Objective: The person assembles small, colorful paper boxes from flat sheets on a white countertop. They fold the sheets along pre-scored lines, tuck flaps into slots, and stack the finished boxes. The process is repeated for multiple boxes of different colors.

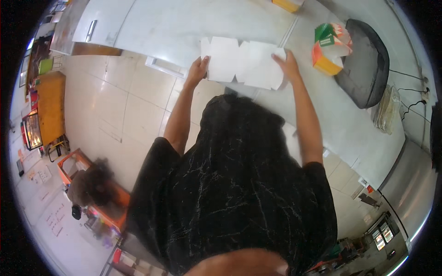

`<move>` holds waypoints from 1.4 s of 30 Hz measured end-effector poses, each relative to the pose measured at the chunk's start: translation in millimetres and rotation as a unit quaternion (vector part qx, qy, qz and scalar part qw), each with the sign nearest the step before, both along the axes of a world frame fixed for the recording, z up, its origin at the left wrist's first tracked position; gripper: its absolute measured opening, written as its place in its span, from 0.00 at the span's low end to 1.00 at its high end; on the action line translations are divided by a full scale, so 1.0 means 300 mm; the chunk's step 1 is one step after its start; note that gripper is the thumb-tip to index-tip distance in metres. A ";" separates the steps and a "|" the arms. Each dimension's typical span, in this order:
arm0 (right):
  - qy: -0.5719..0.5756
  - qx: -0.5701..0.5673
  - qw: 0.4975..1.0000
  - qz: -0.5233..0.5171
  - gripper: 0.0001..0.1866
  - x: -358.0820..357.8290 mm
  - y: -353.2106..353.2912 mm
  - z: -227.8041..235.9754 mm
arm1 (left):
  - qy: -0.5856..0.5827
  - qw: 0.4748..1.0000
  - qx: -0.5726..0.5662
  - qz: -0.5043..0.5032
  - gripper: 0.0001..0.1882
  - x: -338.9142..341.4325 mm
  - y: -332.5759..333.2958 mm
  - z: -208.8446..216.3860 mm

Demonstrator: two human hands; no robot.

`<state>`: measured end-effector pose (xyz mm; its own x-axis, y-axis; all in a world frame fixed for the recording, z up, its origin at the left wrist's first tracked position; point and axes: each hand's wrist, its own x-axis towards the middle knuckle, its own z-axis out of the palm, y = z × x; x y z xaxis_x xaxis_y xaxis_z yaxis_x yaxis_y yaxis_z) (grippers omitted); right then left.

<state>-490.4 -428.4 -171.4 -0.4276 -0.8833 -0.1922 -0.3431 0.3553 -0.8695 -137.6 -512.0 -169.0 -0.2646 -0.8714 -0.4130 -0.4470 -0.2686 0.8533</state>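
A flat white cardboard box blank [244, 62] with notched edges is held out in front of me, its plain side facing up. My left hand [198, 71] grips its left end, with the thumb on top and the other fingers partly hidden beneath. At the right end my right hand [288, 66] pinches the card the same way, thumb over the surface. The blank is at the near edge of a white counter [161, 32]; whether it rests on the top or hovers just above I cannot tell.
Green, orange and white printed cartons [329, 48] stand on the counter to the right, beside a dark grey rounded object [363, 64]. Clear plastic bags [387, 110] lie beyond, near black cords at the wall. An orange crate [120, 216] sits behind at left; a yellow cabinet [50, 106] stands farther off.
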 end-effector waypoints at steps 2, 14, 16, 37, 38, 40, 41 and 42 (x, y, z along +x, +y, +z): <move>-0.009 0.060 0.994 0.091 0.29 -0.023 -0.042 0.064 | -0.001 1.000 -0.014 -0.003 0.25 0.009 0.005 0.007; -0.157 0.212 0.925 0.273 0.31 -0.108 -0.005 -0.004 | -0.288 0.940 -0.184 -0.009 0.23 -0.024 -0.009 -0.026; -0.162 0.223 0.924 0.263 0.32 -0.091 -0.005 0.030 | -0.322 0.903 -0.282 -0.019 0.25 -0.073 -0.007 0.011; 0.311 0.014 0.918 0.245 0.16 -0.006 0.144 0.002 | -0.182 0.854 -0.295 -0.389 0.27 -0.534 0.026 -0.015; 0.317 0.021 0.914 0.253 0.15 -0.002 0.154 -0.004 | -0.185 0.852 -0.291 -0.393 0.27 -0.533 0.027 -0.020; 0.330 0.031 0.904 0.268 0.13 0.021 0.151 0.040 | -0.191 0.849 -0.287 -0.401 0.27 -0.537 0.020 -0.029; 0.354 -0.031 0.890 0.284 0.14 0.010 0.163 0.010 | -0.195 0.849 -0.288 -0.398 0.27 -0.538 0.018 -0.033; 0.377 -0.092 0.873 0.296 0.14 0.001 0.178 -0.012 | -0.196 0.848 -0.290 -0.398 0.27 -0.542 0.017 -0.029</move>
<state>-490.1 -375.0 -175.0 0.1705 -0.9786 0.1154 -0.9187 -0.2002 -0.3404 -300.1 -507.0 -177.7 -0.8059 -0.5678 -0.1677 -0.5693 0.6656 0.4825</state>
